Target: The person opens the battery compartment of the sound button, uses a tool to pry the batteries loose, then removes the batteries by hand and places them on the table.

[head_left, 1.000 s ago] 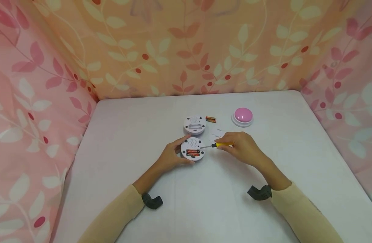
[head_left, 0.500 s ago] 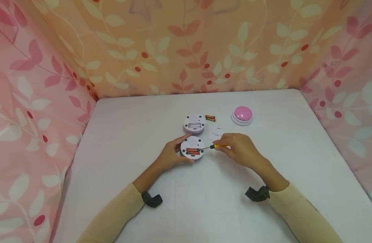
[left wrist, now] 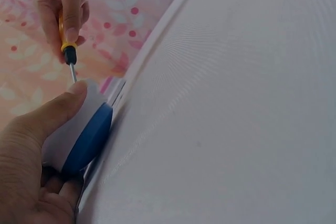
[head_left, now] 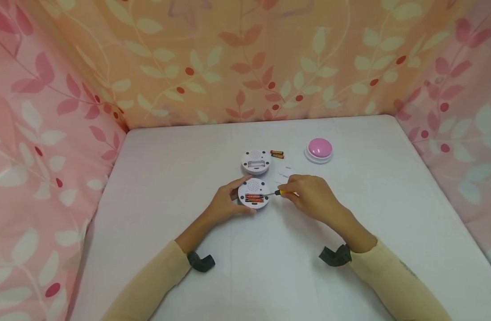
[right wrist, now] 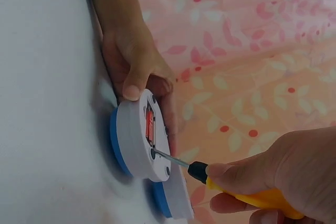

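Observation:
My left hand point(head_left: 223, 206) grips the rim of a round white push-button device point(head_left: 253, 187) that lies underside up, its blue face point(left wrist: 90, 141) turned down. Two red batteries point(head_left: 254, 198) sit in its uncovered compartment. In my right hand point(head_left: 311, 196) is a screwdriver point(right wrist: 198, 171) with a yellow and black handle, pinched between thumb and fingers. Its metal tip meets the device at the right end of the battery compartment, as the right wrist view shows. Just behind stands a second white device point(head_left: 256, 157), also underside up, with a bare battery slot.
Two loose batteries point(head_left: 277, 154) lie beside the rear device. Some small white pieces point(head_left: 284, 173) rest on the table behind my right hand. A pink-topped button point(head_left: 319, 147) stands at the back right of the white table point(head_left: 169, 156). Patterned curtains point(head_left: 245, 58) enclose it.
The screwdriver's tip has shifted slightly at the end of the battery compartment, and my right hand has moved a little left. My left hand keeps its hold on the device.

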### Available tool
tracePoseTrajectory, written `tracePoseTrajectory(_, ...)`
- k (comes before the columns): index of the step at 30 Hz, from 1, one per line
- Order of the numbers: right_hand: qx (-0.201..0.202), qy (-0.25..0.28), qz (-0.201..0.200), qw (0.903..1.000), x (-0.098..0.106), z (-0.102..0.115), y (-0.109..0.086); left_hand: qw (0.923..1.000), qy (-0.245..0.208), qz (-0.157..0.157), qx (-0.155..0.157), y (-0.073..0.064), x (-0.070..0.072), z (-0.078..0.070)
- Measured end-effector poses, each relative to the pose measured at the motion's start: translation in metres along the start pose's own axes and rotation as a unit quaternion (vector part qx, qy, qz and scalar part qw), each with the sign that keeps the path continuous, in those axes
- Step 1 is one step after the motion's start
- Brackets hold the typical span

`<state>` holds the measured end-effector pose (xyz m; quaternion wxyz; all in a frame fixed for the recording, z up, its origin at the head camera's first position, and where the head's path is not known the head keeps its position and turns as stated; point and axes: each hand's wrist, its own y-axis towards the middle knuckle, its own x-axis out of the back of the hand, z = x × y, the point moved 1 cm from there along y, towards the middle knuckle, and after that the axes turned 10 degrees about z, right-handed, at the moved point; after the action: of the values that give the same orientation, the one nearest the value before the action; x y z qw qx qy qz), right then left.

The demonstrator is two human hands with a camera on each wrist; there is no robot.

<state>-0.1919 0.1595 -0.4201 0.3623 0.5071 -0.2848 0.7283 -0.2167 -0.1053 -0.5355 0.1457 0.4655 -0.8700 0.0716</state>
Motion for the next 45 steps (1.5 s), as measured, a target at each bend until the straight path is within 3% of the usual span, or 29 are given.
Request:
tracePoseTrajectory(5,0.012,0.002,0.000,0.9999,0.002,0.001,0.006,1.0000,0.000,0.000,0.009,0.000,-0.001,0.000)
tracePoseTrajectory(8,0.011,0.030,-0.001,0.9995,0.000,-0.004,0.008,0.9998,0.003,-0.004,0.021,0.000,-0.001,-0.001)
tracePoseTrajectory(13,-0.001,0.097,-0.009,0.9952,-0.007,-0.016,0.008,0.9999,-0.012,-0.003,0.008,-0.001,0.002,-0.001)
tracePoseTrajectory(21,0.006,0.157,-0.035,0.9870,-0.014,-0.023,0.008,0.9997,-0.024,-0.004,-0.001,-0.001,0.004,0.002)
tracePoseTrajectory(45,-0.013,0.261,-0.037,0.9646,-0.033,-0.047,0.012,0.9992,-0.039,-0.012,-0.001,-0.001,0.005,0.001)
